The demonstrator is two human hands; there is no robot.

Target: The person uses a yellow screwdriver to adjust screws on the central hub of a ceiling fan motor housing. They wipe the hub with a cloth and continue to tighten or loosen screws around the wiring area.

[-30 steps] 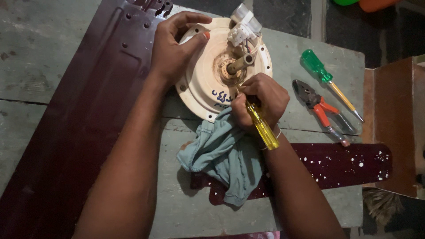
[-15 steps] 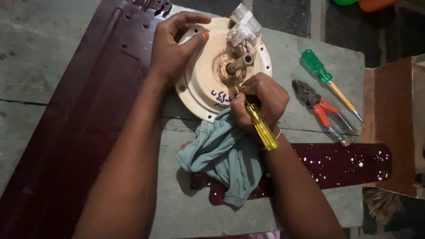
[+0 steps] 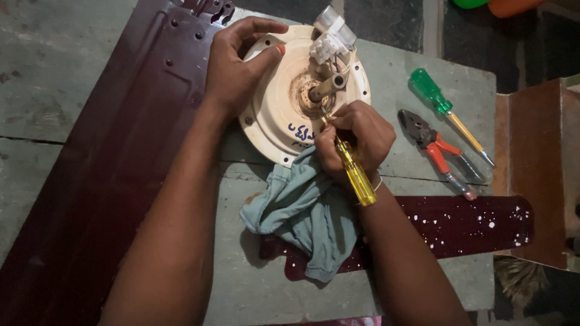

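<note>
Head view shows us our two hands at work on a cream round motor housing (image 3: 275, 118) lying in the upper middle of the frame on a worn grey-green surface (image 3: 54, 90). Our left hand (image 3: 238, 69) is spread over the housing's upper left rim, fingers curled down on its edge and thumb pressed on its top face. Our right hand (image 3: 356, 139) is closed around a yellow screwdriver (image 3: 355, 172), whose tip points up toward the rusty hub beside the short shaft (image 3: 326, 87) at the housing's centre. A white terminal block (image 3: 331, 33) with wires sits at the housing's upper edge. A blue-green rag (image 3: 302, 211) lies bunched just below the housing, under our right wrist. A dark maroon blade (image 3: 103, 181) runs along the left of the frame, and a second paint-speckled blade (image 3: 465, 220) lies at lower right, partly under the rag. To the right of the housing rest a green screwdriver (image 3: 444, 108) and red pliers (image 3: 438, 148), side by side and apart from our hands.
</note>
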